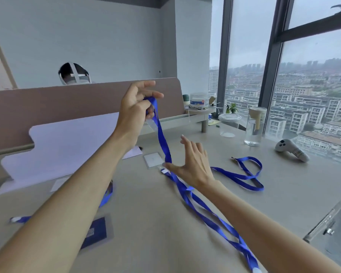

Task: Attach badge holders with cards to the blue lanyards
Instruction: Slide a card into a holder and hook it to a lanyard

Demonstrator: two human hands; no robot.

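Note:
My left hand [135,109] is raised above the desk, shut on one end of a blue lanyard [162,138] together with a clear badge holder [153,123] that hangs below the fingers. The strap runs down to the desk and trails toward me. My right hand [191,164] hovers over the strap with fingers spread, thumb close to it, holding nothing. A second blue lanyard [248,174] lies looped on the right. A third [106,196] shows partly under my left arm. A badge holder with a dark blue card [96,231] lies near left. A clear holder with a white card [153,159] lies mid-desk.
A white paper sheet [63,146] lies against the brown divider [67,107]; a person's head shows behind it. At the right stand a glass bottle [254,127], a clear tub [228,125] and a white controller [289,149]. Windows run along the right side.

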